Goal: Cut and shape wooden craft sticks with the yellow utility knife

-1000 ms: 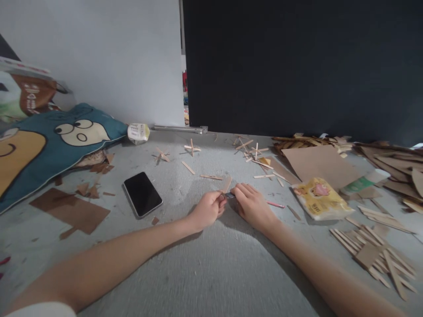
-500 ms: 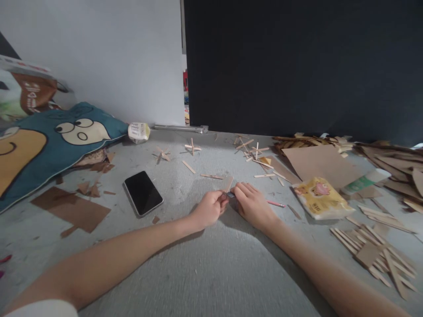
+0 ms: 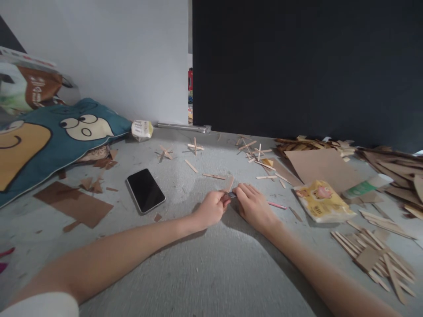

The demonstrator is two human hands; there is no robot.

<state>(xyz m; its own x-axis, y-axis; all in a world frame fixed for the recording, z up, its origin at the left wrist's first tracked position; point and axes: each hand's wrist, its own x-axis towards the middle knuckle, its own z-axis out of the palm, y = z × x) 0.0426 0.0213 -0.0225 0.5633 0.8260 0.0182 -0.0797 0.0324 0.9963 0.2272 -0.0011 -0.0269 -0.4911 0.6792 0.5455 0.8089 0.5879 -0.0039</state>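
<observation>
Near the middle of the table, my left hand [image 3: 211, 210] is closed in a pinch on a wooden craft stick [image 3: 230, 182], whose pale end points away past the fingertips. Just to its right, my right hand [image 3: 254, 203] is curled low over the table. It grips a small dark grey blade-like tool [image 3: 232, 194] that reaches toward the left fingertips and seems to meet the stick there. Most of that tool is hidden under the fingers. A pink pencil [image 3: 276, 205] lies by the right wrist. Beyond both hands rests a loose craft stick [image 3: 214, 176].
A phone [image 3: 145, 190] and brown cardboard [image 3: 74, 204] lie left, by a blue cushion [image 3: 74, 132]. Several crossed sticks [image 3: 195, 146] stand behind. At right are a yellow tissue pack [image 3: 322, 200], a glue tube [image 3: 368, 186], a cardboard sheet [image 3: 322, 165] and a craft stick pile [image 3: 376, 259].
The whole view has shifted slightly, so things appear a little farther right. Both hands keep the same grip and place, with hardly any movement between them.
</observation>
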